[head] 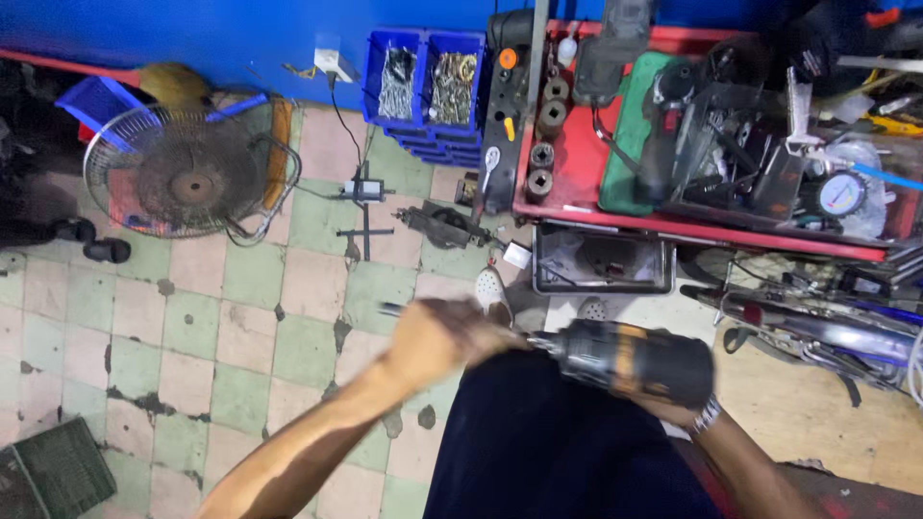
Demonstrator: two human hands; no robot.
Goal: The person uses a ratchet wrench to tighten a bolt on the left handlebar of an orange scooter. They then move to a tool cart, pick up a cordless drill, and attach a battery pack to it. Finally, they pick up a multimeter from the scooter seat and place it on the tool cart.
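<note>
While right hand grips cordless impact wrench over lap, left hand clenched at its chuck, bit maybe; blurry. Looks mid-setup, red tool cart beyond wrench, nothing fastened yet.

matt black plastic power tool

white tag | floor by cart | round gauge dial | cart right
</note>
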